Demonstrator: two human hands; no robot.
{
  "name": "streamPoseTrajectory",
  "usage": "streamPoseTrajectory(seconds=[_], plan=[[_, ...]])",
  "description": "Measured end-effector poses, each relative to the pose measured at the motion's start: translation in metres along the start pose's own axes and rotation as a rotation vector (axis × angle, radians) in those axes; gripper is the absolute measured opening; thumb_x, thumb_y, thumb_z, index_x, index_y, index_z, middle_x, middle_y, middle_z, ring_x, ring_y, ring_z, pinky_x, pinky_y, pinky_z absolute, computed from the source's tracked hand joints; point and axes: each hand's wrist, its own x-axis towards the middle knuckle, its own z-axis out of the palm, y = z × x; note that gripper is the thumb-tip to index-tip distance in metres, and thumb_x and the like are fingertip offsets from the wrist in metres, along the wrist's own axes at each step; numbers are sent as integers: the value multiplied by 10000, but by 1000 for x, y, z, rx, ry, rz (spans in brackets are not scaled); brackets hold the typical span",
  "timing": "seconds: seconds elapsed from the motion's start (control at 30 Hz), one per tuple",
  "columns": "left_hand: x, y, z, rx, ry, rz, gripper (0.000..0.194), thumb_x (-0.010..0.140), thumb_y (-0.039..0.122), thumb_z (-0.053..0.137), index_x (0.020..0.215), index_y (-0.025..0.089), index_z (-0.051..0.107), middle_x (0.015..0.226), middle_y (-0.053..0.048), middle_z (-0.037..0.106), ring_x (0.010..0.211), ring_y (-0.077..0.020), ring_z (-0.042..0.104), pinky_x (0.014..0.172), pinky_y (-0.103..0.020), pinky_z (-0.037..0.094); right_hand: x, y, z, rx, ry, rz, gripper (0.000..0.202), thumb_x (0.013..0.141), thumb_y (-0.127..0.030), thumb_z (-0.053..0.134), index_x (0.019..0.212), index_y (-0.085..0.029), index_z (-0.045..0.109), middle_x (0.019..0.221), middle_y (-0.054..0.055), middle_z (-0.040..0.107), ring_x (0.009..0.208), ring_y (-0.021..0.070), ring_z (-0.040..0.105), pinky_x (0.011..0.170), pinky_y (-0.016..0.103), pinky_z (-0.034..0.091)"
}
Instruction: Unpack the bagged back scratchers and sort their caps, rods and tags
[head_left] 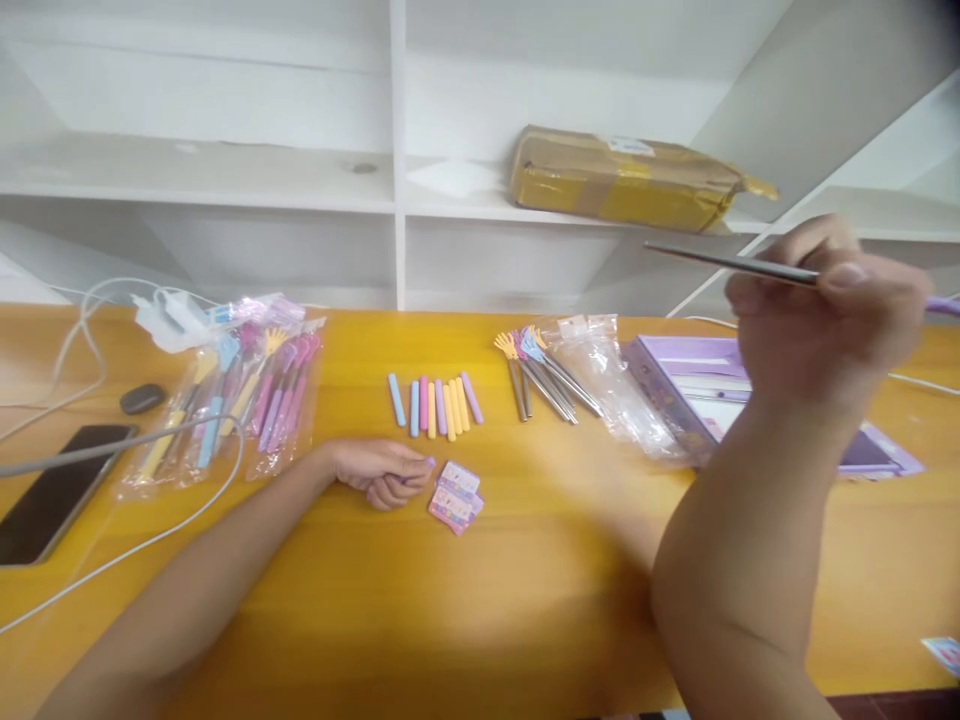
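Note:
My right hand [832, 310], raised at the right, is closed around the metal rod of a back scratcher [720, 260]. The bare rod points left and a purple part shows behind the hand. Low over the table, my left hand [386, 472] is closed, with a small purple tip [430, 462] at its thumb; the rest of that piece is hidden. Beside it lie small printed cards [456, 495]. Beyond them is a row of blue, pink, yellow and purple tubes [440, 408]. Several back scratchers with metal rods [551, 375] lie to their right.
Bagged back scratchers [255, 390], a phone [52, 490], a black case [142, 399] and white cables [94, 340] lie on the left. Clear plastic bags [607, 380] and a purple box [690, 360] are at right. A taped parcel [622, 180] sits on the shelf.

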Motion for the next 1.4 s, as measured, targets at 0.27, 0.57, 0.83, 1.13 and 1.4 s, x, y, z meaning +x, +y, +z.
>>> streamPoseTrajectory(seconds=[0.27, 0.57, 0.83, 1.13, 1.4], plan=[[1, -4, -5, -56, 61, -9, 478, 1044, 601, 582, 782, 218, 470, 620, 69, 224, 489, -93, 142, 466, -220, 164, -21, -5, 13, -582, -131, 287, 348, 820, -256, 725, 623, -218, 441, 673, 7, 595, 655, 139, 557, 639, 298, 404], [2, -6, -6, -39, 35, 23, 483, 1056, 589, 560, 766, 218, 450, 615, 68, 225, 483, -95, 146, 467, -210, 176, -47, 68, 61, -979, -960, 641, 52, 853, -144, 669, 862, -194, 675, 906, 46, 768, 802, 175, 670, 691, 252, 443], [3, -6, -5, -61, 46, 11, 476, 1021, 594, 641, 790, 204, 494, 631, 68, 273, 480, -79, 211, 478, -208, 218, -62, 96, 64, -1022, -921, 598, 164, 853, -117, 651, 974, -194, 730, 1026, 81, 794, 894, 207, 699, 750, 269, 450], [-21, 23, 3, 267, 582, 166, 484, 978, 665, 646, 1015, 184, 609, 707, 31, 511, 512, -103, 425, 473, -227, 342, -69, 114, 66, -988, -843, 565, 186, 837, -118, 670, 983, -178, 768, 1041, 100, 804, 937, 224, 704, 832, 287, 484], [-34, 31, -24, 472, 1429, 176, 724, 922, 384, 697, 1536, 212, 354, 1336, -178, 633, 799, -188, 714, 604, -284, 587, -69, 117, 63, -953, -845, 555, 175, 864, -170, 652, 978, -179, 785, 1015, 92, 807, 922, 216, 706, 847, 284, 490]])
